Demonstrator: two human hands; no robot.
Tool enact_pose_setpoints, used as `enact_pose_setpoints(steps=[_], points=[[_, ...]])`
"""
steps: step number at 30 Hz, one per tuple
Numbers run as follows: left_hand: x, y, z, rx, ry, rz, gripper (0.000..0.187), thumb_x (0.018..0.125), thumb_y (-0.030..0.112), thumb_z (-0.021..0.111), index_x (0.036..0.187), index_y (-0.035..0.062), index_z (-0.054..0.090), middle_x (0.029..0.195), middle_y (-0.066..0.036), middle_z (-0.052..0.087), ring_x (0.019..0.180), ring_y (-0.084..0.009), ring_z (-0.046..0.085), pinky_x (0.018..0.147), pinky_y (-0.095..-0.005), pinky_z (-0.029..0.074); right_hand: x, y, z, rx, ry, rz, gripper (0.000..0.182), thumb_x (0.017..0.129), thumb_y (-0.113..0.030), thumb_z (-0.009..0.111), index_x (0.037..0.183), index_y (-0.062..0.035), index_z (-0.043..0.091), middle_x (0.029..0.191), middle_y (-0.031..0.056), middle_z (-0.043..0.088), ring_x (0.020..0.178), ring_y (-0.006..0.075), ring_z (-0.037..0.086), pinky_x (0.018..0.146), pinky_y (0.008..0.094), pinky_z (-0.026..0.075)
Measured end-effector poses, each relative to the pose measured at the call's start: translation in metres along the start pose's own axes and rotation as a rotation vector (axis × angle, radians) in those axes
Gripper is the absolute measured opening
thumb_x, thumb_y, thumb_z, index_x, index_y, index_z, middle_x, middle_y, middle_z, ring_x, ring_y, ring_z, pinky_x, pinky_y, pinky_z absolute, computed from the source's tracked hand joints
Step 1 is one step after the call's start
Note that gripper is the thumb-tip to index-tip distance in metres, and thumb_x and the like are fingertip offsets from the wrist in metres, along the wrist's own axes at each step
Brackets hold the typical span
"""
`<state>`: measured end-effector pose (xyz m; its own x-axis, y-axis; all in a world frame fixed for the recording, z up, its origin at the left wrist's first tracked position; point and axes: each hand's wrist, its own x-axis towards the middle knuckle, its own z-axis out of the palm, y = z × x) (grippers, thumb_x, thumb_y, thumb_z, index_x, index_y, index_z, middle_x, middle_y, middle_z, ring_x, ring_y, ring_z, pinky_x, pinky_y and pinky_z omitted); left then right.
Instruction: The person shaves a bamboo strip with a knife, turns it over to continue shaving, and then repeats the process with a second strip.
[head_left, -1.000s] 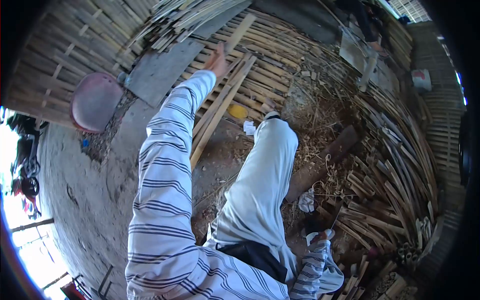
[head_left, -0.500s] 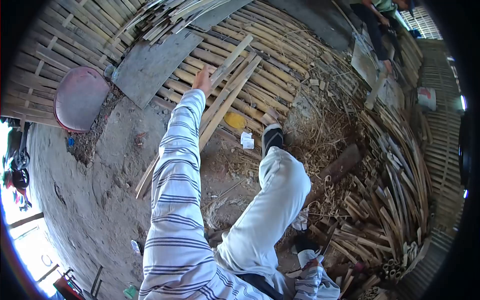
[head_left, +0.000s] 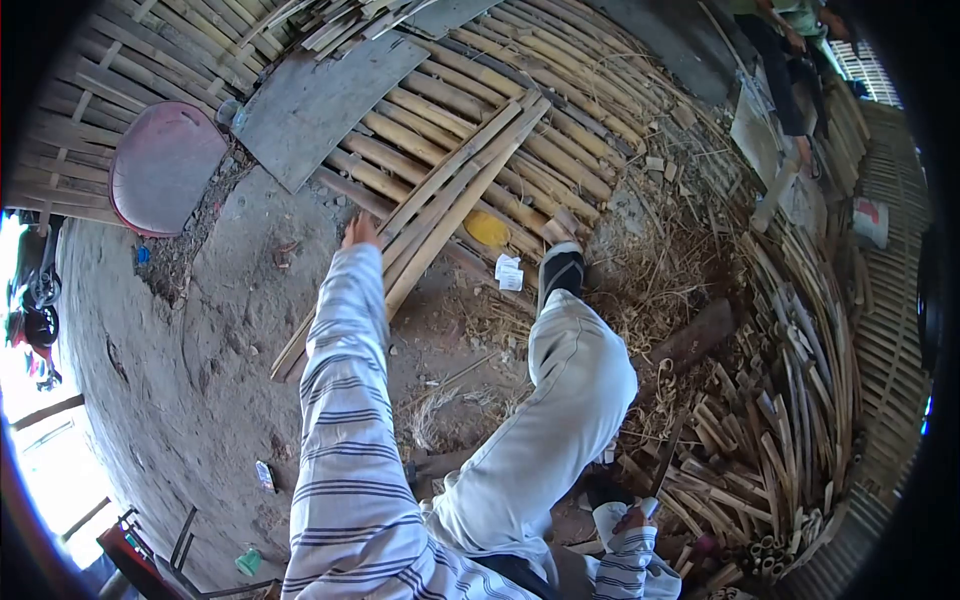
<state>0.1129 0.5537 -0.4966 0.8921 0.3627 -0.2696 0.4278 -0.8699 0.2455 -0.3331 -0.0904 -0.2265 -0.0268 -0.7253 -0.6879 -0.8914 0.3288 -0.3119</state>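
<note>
My left hand (head_left: 361, 231) is at the left edge of a bundle of long split bamboo strips (head_left: 440, 190), fingers curled in at the nearest strip. The strips lie slanted, their upper ends on a rack of bamboo poles (head_left: 400, 120) and their lower ends toward the dirt floor. Low at the right, beside my bent leg, my right hand (head_left: 630, 520) is closed round the handle of a long-bladed knife (head_left: 670, 452), blade pointing up and away. My foot (head_left: 562, 268) rests near the rack's edge, close to a yellow flat piece (head_left: 487, 228) and a white paper (head_left: 509, 272).
A grey board (head_left: 325, 100) lies on the rack. A round reddish basin (head_left: 168, 168) leans at the left wall. Cut bamboo pieces (head_left: 740, 480) and shavings (head_left: 660, 250) heap up on the right. Another person (head_left: 790, 60) is at the top right, near a white bucket (head_left: 871, 222).
My left hand has moved down and left along the strips. The raised strip it was on now lies alongside the others. The knife blade shows more clearly beside my right hand.
</note>
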Motion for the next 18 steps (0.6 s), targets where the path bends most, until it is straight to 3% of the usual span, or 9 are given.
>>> enact_pose_setpoints(steps=[2,4,7,11,14,15,18], points=[[-0.049,-0.021,-0.030,0.053,-0.214,-0.167,0.081,0.073,0.027,0.072,0.139,0.0077,0.030,0.139,-0.018,0.039,0.126,-0.0368,0.039,0.105,-0.0432,0.033,-0.002,0.005,0.000,-0.004,0.005,-0.003,0.024,0.078,-0.024,0.058,0.066,-0.0047,0.049,0.052,0.0091,0.048,0.035,0.0248,0.046,0.032,0.0381,0.039],[-0.078,-0.053,-0.024,0.086,-0.244,-0.201,0.073,0.078,0.030,0.068,0.139,0.0151,0.031,0.142,-0.015,0.035,0.129,-0.0340,0.037,0.103,-0.0481,0.033,-0.008,0.010,-0.002,-0.011,0.008,-0.001,0.025,0.079,-0.024,0.058,0.066,-0.0046,0.049,0.052,0.0091,0.048,0.035,0.0248,0.046,0.032,0.0380,0.039],[-0.100,-0.061,-0.026,0.061,-0.284,-0.294,0.068,0.081,0.030,0.066,0.138,0.0142,0.033,0.140,-0.016,0.038,0.128,-0.0337,0.037,0.102,-0.0473,0.034,-0.016,0.018,0.000,-0.009,0.004,0.000,0.026,0.079,-0.024,0.058,0.065,-0.0044,0.048,0.052,0.0093,0.048,0.034,0.0248,0.046,0.032,0.0380,0.039],[-0.095,-0.074,-0.019,-0.086,-0.279,-0.155,0.061,0.084,0.026,0.061,0.137,0.0123,0.034,0.134,-0.017,0.044,0.127,-0.0326,0.038,0.104,-0.0462,0.031,-0.013,0.011,0.006,0.008,-0.051,0.026,0.026,0.079,-0.021,0.059,0.064,-0.0025,0.050,0.052,0.0106,0.049,0.034,0.0263,0.048,0.030,0.0389,0.040],[-0.099,-0.079,-0.001,-0.050,-0.231,-0.120,0.067,0.084,0.027,0.061,0.141,0.0135,0.029,0.140,-0.017,0.037,0.130,-0.0337,0.033,0.106,-0.0465,0.027,-0.024,0.008,0.006,0.096,-0.178,-0.083,0.025,0.078,-0.020,0.060,0.064,-0.0012,0.053,0.052,0.0107,0.049,0.035,0.0266,0.049,0.030,0.0389,0.041],[-0.101,-0.077,-0.004,0.109,-0.340,-0.178,0.075,0.083,0.031,0.062,0.144,0.0156,0.022,0.147,-0.015,0.026,0.134,-0.0349,0.025,0.108,-0.0465,0.023,-0.030,0.007,0.007,0.156,-0.212,-0.133,0.024,0.076,-0.020,0.062,0.066,0.0002,0.054,0.052,0.0108,0.049,0.035,0.0267,0.049,0.030,0.0395,0.042],[-0.092,-0.047,-0.001,-0.036,-0.182,-0.220,0.079,0.082,0.035,0.062,0.145,0.0172,0.017,0.151,-0.013,0.017,0.136,-0.0355,0.019,0.111,-0.0457,0.019,-0.043,-0.002,0.007,0.145,-0.191,-0.145,0.020,0.075,-0.018,0.062,0.067,-0.0035,0.052,0.055,0.0098,0.048,0.034,0.0238,0.046,0.029,0.0355,0.039]])
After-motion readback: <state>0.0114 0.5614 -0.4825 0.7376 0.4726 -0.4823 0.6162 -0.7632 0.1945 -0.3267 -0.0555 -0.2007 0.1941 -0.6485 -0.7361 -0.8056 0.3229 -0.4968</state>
